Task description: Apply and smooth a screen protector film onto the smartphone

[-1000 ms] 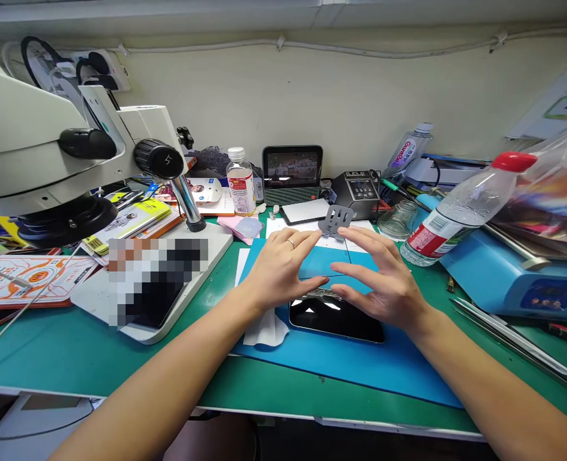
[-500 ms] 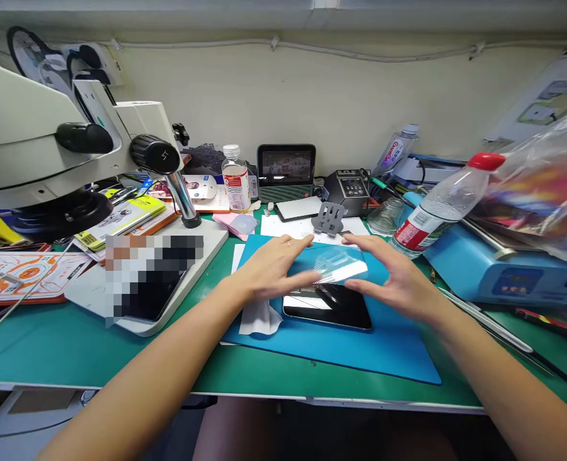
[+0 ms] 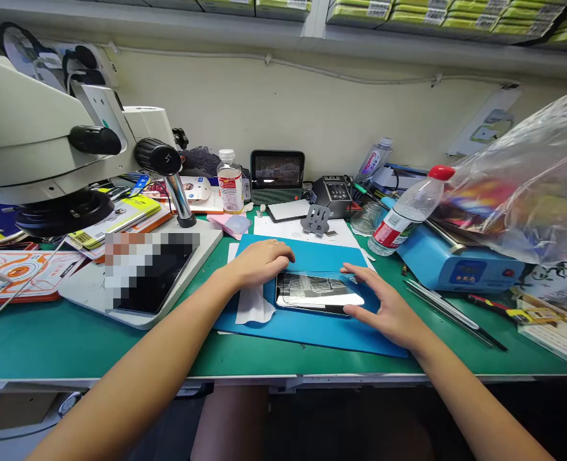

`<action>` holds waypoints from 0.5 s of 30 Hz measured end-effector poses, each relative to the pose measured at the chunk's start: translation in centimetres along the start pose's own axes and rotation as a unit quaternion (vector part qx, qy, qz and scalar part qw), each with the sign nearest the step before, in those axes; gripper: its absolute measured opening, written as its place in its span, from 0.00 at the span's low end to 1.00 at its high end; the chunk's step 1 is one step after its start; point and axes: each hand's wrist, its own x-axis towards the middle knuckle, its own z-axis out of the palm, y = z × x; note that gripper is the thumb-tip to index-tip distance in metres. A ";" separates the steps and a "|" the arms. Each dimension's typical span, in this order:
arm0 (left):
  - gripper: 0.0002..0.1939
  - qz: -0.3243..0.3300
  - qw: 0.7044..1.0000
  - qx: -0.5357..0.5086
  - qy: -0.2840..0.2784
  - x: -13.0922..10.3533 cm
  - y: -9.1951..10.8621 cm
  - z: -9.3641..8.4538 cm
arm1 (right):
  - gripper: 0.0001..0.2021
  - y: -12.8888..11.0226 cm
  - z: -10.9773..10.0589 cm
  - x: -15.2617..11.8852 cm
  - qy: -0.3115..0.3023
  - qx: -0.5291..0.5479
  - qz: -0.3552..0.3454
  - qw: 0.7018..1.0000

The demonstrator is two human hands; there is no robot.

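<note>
1. A clear sheet is sitting lower than before, over the phone on the blue mat.
2. Bare mat is stretching toward the desk and its front edge; a white wipe is flanking the phone's left end.
3. The phone is running lengthwise left-to-right, screen facing up.
4. Left hand is curling, grip unclear; right hand is spreading thumb and forefinger apart.

Glare on the phone keeps you from telling whether your right hand touches it, and your left hand hides some of its own fingers. Mosaic blocks mask part of the slab to your left. The left edge cuts off your microscope, the right edge your bag, the top edge your boxes.
</note>
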 end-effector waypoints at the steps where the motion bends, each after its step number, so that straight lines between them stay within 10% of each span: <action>1: 0.20 -0.002 1.000 0.003 -0.005 0.0 0.1 -0.2 | 0.34 -0.1 0.0 0.0 0.000 -0.010 -0.006 1.000; 15: 0.47 0.082 0.994 0.069 -0.008 -3.6 0.0 0.9 | 0.30 -0.2 0.2 -0.1 0.026 -0.062 -0.066 0.996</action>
